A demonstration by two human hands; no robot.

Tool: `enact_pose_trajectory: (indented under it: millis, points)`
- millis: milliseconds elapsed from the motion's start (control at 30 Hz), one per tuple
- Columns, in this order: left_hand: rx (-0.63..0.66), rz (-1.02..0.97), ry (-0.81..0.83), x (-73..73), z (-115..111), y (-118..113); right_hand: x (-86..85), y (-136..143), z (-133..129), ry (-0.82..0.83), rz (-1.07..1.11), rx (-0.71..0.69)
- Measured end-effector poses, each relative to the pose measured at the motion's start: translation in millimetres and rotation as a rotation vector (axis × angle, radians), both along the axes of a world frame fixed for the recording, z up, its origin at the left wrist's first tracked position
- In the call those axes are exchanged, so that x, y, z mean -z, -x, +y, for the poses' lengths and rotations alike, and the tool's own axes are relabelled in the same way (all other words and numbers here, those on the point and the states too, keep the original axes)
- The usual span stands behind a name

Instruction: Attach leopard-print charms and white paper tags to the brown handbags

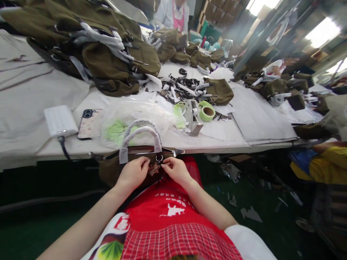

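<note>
An olive-brown handbag (108,172) lies against the table edge at my lap, its two handles (143,136) wrapped in pale film and standing upright. A metal ring (159,158) hangs at its front below one handle, with a brownish flower-like charm (154,169) beneath it. My left hand (135,170) is closed in a pinch at the charm's left edge. On the other side, my right hand (176,169) has thumb and forefinger pinched close by the ring and the charm's right edge; what is between those fingertips is too small to make out.
Ahead on the table (225,133) stand a tape dispenser (193,117) and a green tape roll (207,111). A phone (88,124) and white power bank (60,121) lie left. Olive bags (108,47) are piled behind, near loose black straps (187,85). A co-worker (173,14) is at the far side.
</note>
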State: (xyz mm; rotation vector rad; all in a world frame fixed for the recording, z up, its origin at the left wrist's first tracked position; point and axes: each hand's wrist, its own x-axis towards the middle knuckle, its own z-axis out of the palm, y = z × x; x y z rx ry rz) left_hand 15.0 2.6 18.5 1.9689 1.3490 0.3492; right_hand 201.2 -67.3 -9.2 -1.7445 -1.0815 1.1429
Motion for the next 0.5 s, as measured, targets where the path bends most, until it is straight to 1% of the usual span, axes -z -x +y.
enact_pose_trajectory:
  millis: [33, 100, 167, 233, 367, 433, 500]
  points:
    - [0.041, 0.046, -0.005, -0.3, -2.9, 0.4, 0.2, 0.0, -0.5, 0.003, -0.049, -0.016]
    - [0.110, 0.062, 0.019, -1.0, -8.1, -1.0, 0.4, 1.1, -1.1, 0.007, -0.064, -0.037]
    - [0.188, 0.019, 0.089, -1.9, -12.9, -4.1, 1.1, 3.3, -1.5, 0.007, -0.004, -0.046]
    - [0.239, 0.002, 0.140, -2.5, -16.4, -6.9, 2.8, 5.3, -1.9, 0.007, 0.067, -0.055]
    - [0.230, 0.059, 0.112, -0.6, -14.8, -8.7, 4.7, 1.1, -4.3, -0.004, 0.097, -0.083]
    - [0.220, 0.065, 0.111, 0.9, -10.5, -7.6, 1.0, -8.2, -6.5, -0.019, 0.066, -0.106]
    - [0.217, 0.066, 0.113, 2.0, -6.5, -5.3, -6.3, -24.1, -8.3, -0.065, -0.008, -0.094]
